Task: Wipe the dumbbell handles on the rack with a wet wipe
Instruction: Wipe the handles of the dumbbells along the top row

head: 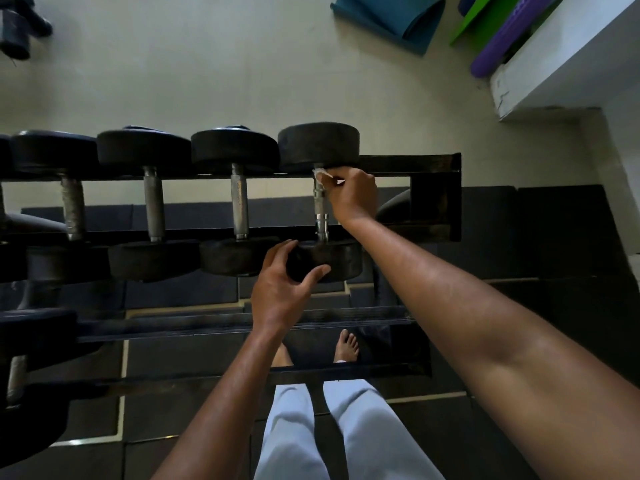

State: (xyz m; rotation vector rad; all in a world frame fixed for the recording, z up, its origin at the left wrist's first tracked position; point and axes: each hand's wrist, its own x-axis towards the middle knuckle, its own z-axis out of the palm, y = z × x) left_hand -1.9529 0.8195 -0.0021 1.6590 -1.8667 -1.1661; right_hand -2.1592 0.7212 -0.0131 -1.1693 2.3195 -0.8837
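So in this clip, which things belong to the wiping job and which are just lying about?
Job: wet wipe in the right hand; rightmost dumbbell, its near end gripped by the left hand; the other dumbbells; the rack.

Lying about: teal mat, purple roller, green board.

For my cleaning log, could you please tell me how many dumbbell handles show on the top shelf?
4, left to right: taped handle, second handle, third handle, and the handle being wiped. More may lie hidden beyond the left edge.
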